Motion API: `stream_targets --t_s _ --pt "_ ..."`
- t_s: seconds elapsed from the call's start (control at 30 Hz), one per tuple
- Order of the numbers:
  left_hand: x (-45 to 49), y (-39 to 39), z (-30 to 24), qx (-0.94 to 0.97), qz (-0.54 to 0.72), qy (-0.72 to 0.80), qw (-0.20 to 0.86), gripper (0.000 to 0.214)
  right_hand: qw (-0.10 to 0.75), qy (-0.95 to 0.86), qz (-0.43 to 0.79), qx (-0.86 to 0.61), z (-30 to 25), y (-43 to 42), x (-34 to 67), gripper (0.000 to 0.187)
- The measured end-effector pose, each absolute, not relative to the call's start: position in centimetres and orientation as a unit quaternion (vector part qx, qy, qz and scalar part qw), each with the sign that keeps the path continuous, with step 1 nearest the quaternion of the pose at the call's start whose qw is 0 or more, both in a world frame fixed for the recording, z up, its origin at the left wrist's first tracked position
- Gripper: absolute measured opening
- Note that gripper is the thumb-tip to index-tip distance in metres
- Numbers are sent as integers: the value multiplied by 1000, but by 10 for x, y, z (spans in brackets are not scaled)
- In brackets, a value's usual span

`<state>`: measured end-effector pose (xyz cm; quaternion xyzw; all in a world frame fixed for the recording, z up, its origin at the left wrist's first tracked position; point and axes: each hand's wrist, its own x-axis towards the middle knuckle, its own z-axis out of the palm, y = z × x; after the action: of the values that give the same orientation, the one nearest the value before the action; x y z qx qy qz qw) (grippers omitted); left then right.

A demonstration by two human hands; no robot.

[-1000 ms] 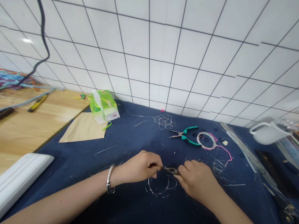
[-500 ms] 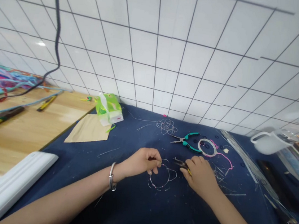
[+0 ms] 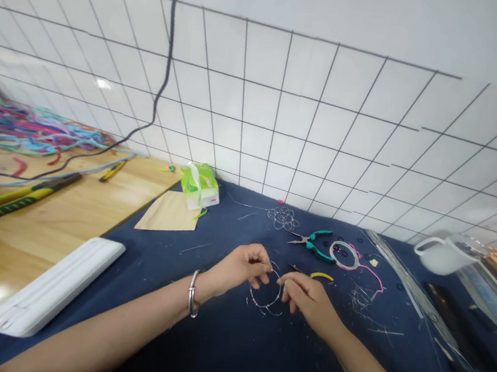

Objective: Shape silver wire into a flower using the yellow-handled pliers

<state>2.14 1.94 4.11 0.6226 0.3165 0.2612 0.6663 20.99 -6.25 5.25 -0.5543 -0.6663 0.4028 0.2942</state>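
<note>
A thin silver wire ring (image 3: 265, 304) with small beads and curled wire ends is held just above the dark blue cloth. My left hand (image 3: 245, 265) pinches its upper left edge between thumb and fingertips. On the opposite side my right hand (image 3: 307, 297) has its thumb and index finger closed on the ring's right edge. Behind my right hand, yellow-handled pliers (image 3: 321, 276) lie on the cloth, partly hidden by it. Farther back rest teal-handled pliers (image 3: 314, 242) and a flower-shaped wire piece (image 3: 283, 218).
A white ring-shaped spool (image 3: 333, 254) with pink cord lies at the right, near wire scraps (image 3: 361, 297). A white mug (image 3: 441, 256) stands by the wall. To the left are a green tissue pack (image 3: 201, 186), a brown paper piece (image 3: 168, 212) and a white power strip (image 3: 55, 286).
My right hand has let go of the yellow-handled pliers, which now lie on the cloth, and moved left to the wire ring. My left hand keeps its pinch. The view has shifted left.
</note>
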Motion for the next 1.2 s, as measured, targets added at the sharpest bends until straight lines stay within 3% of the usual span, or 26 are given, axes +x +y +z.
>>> stream_targets --t_s 0.17,0.7,0.83,0.9,0.97,1.2 --pt "-1 6 40 603 305 332 658 16 313 -624 461 -547 52 -58 184 32" --pt "-64 -11 26 561 322 331 687 20 268 -706 366 -543 47 -35 129 30" --pt "-80 3 24 564 346 348 664 20 237 -723 400 -511 39 -15 124 41" --pt "-92 15 28 563 379 356 643 19 241 -749 335 -519 35 1 122 45" --pt "-107 27 34 557 424 372 609 19 233 -779 245 -528 31 18 116 39" --pt "-146 53 47 513 557 412 508 22 182 -850 182 -459 16 66 67 8"
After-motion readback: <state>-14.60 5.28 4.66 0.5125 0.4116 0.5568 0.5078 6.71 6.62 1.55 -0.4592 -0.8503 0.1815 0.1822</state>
